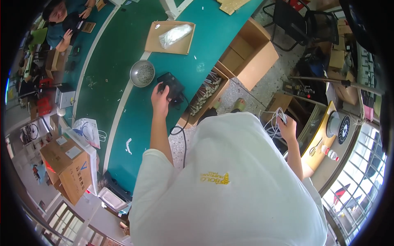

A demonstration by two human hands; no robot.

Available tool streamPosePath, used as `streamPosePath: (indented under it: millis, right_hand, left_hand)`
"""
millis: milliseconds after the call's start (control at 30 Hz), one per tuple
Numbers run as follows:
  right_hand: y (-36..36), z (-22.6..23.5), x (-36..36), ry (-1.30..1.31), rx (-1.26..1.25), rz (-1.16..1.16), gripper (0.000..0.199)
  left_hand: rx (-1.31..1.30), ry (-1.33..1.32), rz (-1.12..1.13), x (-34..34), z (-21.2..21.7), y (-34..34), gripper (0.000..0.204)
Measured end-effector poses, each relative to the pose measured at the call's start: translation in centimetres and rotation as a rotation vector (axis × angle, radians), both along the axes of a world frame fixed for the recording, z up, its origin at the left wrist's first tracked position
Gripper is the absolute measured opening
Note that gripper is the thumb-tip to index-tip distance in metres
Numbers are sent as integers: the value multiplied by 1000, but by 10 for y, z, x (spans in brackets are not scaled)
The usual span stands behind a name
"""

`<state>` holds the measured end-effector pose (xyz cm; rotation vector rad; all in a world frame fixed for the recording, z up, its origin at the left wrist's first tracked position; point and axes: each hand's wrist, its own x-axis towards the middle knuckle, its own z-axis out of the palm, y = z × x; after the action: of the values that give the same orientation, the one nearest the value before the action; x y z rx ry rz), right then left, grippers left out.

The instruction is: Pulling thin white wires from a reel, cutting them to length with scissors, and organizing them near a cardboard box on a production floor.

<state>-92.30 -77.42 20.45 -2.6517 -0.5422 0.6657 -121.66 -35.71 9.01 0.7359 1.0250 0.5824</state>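
Far left, at the edge of the green work table [123,61]: a brown cardboard carton [67,168] on the floor, a white plastic bag [87,131] with a blue mark leaning just beside the table's long side. Upper left, across the table: another person [61,22], seated, bent over small items, hands apart from the wearer's own.

Further right, on the table top: a round metal bowl [142,73] filled with small pale parts, upright, near the table's near edge. Beyond it, a flat cardboard tray [169,37] bearing a clear plastic bag [175,35] of pale contents.

Just right of the bowl: left hand [160,99], fingers curled down over a black box-shaped device [172,87], gripping its nearer end; device lying on the table close to the edge, apart from the bowl. A black cable [183,133] running from the device down past the table edge, looping beside the forearm.

Under the table edge, right of the device: open cardboard boxes [246,53], one holding a heap of thin sticks or strips, kind not clear.

Further right, off the table and beside the white shirt: right hand [287,128], closed around a bundle of thin white cables [274,119], loops hanging loose beside it.

Far right: a yellow-topped stand with a small round fan [344,129], near the window bars.
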Motion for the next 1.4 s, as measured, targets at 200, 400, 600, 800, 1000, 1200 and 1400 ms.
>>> streamPosePath:
  millis: [200, 400, 600, 800, 1000, 1200, 1400]
  right_hand:
    - [25, -11, -4, 40, 162, -3, 18]
    - [33, -18, 1, 84, 259, -18, 20]
    - [29, -24, -8, 100, 206, -104, 23]
    - [160, -33, -19, 313, 104, 168, 55]
    - [283, -79, -77, 644, 181, 240, 59]
    - [294, -100, -109, 681, 567, -39, 52]
    - [294, -79, -70, 671, 477, 155, 34]
  left_hand:
    - [89, 136, -72, 58, -17, 17, 40]
    - [81, 158, -106, 95, -28, 23, 42]
    - [-13, 89, -134, 92, -23, 25, 42]
    - [-109, -314, -3, 75, -3, 1, 43]
    - [-41, -427, -45, 76, -12, -23, 39]
    - [18, -128, -68, 50, -11, -27, 41]
    - [576, 164, -393, 10, -17, -10, 29]
